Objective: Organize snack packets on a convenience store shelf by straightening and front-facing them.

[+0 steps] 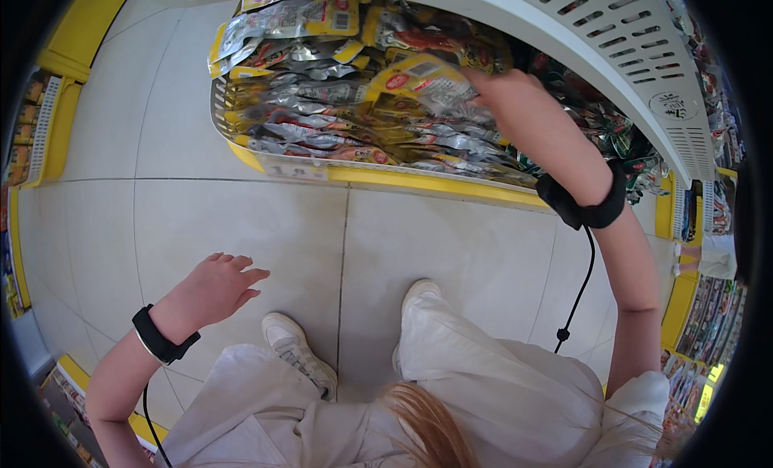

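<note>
My right hand (507,97) reaches into a low shelf bin, its fingertips at the edge of a yellow and silver snack packet (423,78) that bears a barcode and a red oval mark. The packet lies tilted above rows of similar foil packets (314,124) standing on edge in the bin. My fingers meet the packet's right end; the thumb is partly hidden. My left hand (211,293) hangs over the floor with its fingers apart and nothing in it. Each wrist wears a black band with a cable.
A white perforated shelf (604,57) overhangs the bin at the upper right. The bin has a clear front lip with a yellow edge (423,187). Green packets (616,136) fill its right side. Stocked yellow shelving (54,124) stands at left. Pale floor tiles (241,226) lie below.
</note>
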`<state>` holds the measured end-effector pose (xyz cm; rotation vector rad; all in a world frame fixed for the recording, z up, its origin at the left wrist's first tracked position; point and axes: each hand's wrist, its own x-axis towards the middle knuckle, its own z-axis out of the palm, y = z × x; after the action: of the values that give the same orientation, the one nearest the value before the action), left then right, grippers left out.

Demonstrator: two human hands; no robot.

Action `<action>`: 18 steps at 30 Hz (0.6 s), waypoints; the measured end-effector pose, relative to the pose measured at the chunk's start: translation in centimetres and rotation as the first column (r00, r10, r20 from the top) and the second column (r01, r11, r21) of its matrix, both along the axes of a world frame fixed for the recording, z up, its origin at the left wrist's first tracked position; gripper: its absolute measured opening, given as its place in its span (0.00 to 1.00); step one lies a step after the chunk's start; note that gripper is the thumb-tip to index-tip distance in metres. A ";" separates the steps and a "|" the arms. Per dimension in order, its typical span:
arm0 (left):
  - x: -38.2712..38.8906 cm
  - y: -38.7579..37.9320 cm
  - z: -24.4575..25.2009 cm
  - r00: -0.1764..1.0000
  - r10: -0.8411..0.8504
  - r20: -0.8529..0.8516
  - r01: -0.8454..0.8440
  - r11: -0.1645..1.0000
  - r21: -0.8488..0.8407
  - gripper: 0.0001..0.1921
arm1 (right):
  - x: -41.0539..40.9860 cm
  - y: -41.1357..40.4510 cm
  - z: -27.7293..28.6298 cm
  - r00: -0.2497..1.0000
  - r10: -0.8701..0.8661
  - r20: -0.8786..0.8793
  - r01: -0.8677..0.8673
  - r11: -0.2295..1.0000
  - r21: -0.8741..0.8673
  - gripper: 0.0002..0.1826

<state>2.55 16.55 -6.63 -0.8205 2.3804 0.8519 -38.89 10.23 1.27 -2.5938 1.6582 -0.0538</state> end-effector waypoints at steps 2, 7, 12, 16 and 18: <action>-0.3 -0.3 0.1 1.000 -0.001 -0.018 0.001 1.000 0.002 0.16 | -0.9 -0.5 -1.7 0.999 0.010 -0.050 -0.010 1.000 0.003 0.21; -0.8 -0.6 0.5 0.998 0.007 -0.063 -0.006 1.000 0.003 0.16 | -1.4 -0.5 -3.2 0.990 0.061 -0.125 -0.058 0.998 0.028 0.20; -0.4 -0.3 0.1 0.996 -0.012 -0.089 0.008 0.999 -0.047 0.15 | -1.7 -0.6 -2.2 0.955 0.099 -0.279 -0.105 0.994 -0.006 0.16; -0.4 -0.2 0.2 0.998 0.001 -0.067 -0.002 1.000 -0.017 0.16 | -0.2 -0.4 -3.4 0.910 0.113 -0.398 -0.131 0.991 -0.018 0.14; -0.3 -0.3 0.1 0.999 -0.011 -0.046 0.011 1.000 -0.008 0.16 | 0.4 -0.2 -3.5 0.914 0.056 -0.402 -0.076 0.996 -0.035 0.13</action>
<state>2.21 16.25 -6.48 -0.7979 2.4277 0.8668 -38.48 10.01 -2.27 -2.8418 1.6925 0.4798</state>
